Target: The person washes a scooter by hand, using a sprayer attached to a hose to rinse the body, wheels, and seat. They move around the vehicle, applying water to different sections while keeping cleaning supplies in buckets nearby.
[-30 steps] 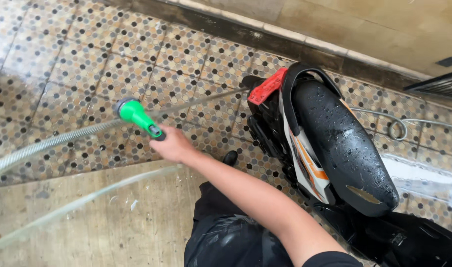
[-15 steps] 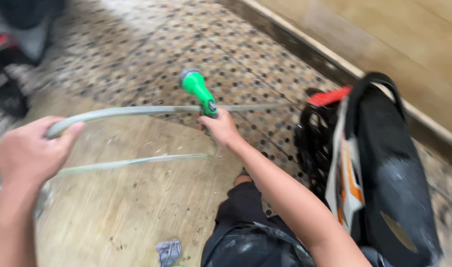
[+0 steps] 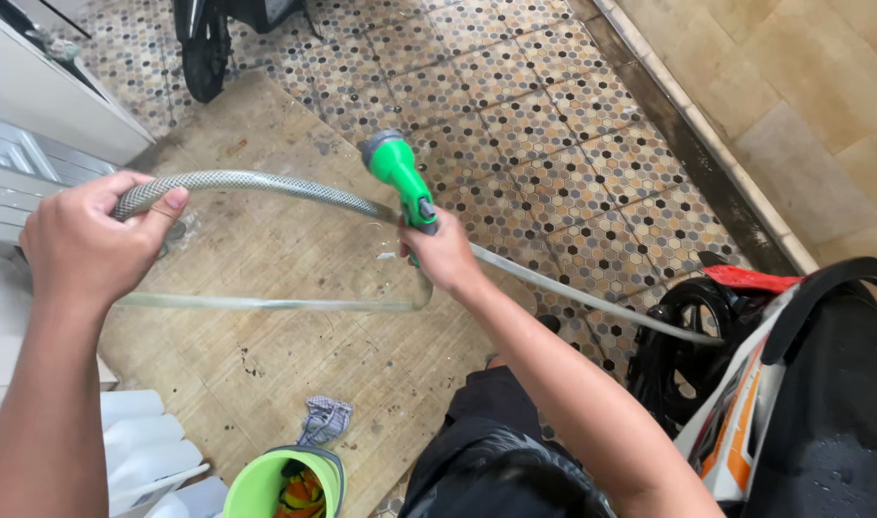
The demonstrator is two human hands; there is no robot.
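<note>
Two hands busy: left hand (image 3: 79, 240) clenched round the hose (image 3: 256, 184), right hand (image 3: 445, 257) gripping the green spray nozzle (image 3: 398, 173), best keeping slack kink-free.

Green spray nozzle (image 3: 397, 178) upright; braided hose (image 3: 256, 184) arcs leftward.

Scooter (image 3: 793, 384) cut off right; bucket (image 3: 266, 484) cropped below.

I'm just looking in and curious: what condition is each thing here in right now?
Spray nozzle: gripped by right hand, no spray visible.
Hose: bent in an arc, held by left hand.
Scooter seat: wet with droplets.
Green bucket: open, holding cloths.
Rag: crumpled on the floor.
</note>
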